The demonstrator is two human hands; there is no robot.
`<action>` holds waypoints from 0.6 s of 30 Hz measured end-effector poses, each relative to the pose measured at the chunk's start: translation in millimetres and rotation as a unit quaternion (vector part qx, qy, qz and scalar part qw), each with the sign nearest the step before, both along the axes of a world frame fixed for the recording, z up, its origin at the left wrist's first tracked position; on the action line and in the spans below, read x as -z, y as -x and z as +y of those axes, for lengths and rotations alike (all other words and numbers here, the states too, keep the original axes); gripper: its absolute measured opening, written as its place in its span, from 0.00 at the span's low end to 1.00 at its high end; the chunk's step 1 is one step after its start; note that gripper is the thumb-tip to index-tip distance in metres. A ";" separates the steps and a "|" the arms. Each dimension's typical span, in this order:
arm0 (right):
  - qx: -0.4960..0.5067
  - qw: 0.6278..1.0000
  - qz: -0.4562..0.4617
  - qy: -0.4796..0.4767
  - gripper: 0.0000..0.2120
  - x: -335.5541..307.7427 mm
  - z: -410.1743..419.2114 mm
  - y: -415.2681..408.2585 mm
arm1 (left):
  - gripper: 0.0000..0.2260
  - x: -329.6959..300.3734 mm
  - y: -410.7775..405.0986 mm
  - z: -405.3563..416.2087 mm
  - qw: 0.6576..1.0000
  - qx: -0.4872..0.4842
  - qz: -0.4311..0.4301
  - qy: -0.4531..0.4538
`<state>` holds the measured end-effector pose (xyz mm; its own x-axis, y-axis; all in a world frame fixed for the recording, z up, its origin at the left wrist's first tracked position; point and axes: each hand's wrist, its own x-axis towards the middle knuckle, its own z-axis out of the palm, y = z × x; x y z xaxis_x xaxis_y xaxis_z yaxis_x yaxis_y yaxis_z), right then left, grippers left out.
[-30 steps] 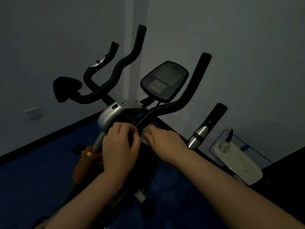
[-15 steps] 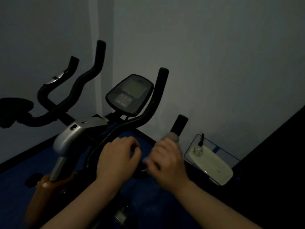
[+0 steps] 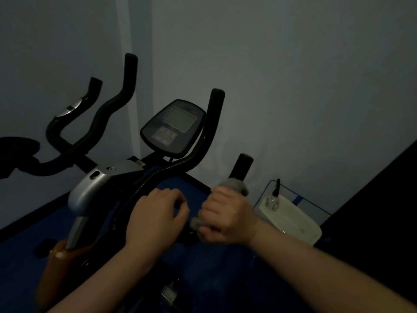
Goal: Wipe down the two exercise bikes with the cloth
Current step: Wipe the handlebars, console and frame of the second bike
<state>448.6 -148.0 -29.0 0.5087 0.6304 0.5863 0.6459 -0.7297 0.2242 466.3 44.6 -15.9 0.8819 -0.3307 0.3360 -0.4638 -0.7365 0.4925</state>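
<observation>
I'm looking at a dim home workout corner — an exercise bike [image 3: 126, 177] on blue floor [image 3: 27, 240] against bare walls, a white power strip [image 3: 291, 218] right of it.

White power strip [image 3: 291, 216] with a black plug [image 3: 275, 188] on blue floor [image 3: 225, 279], beside grey wall [image 3: 293, 75].

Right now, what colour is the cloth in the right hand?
Grey. The cloth is wrapped round the handlebar grip under the right hand; seen in the head view, dimly lit.

Grey cloth [image 3: 233, 186] wrapped round black bike handlebar [image 3: 240, 166].
</observation>
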 end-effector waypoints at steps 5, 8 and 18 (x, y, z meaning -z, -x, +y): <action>0.001 0.985 -0.068 0.159 0.17 -76.2 -57.5 -45.0 | 0.03 -1.5 0.6 1.3 1.000 -0.019 0.008 0.000; 0.100 0.992 -0.030 0.067 0.17 -91.4 -74.0 -53.9 | 0.03 -1.9 0.0 -0.3 1.000 -0.018 0.011 -0.005; 0.323 0.600 0.041 -0.731 0.18 -3.4 35.3 -16.1 | 0.05 0.7 -3.3 -2.2 1.000 -0.017 0.000 -0.017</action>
<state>464.6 -112.8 -25.6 0.4351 -0.8708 0.2289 0.0873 -0.2122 -0.9733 469.6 42.4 -16.7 0.8934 -0.3108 0.3245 -0.4371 -0.7682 0.4677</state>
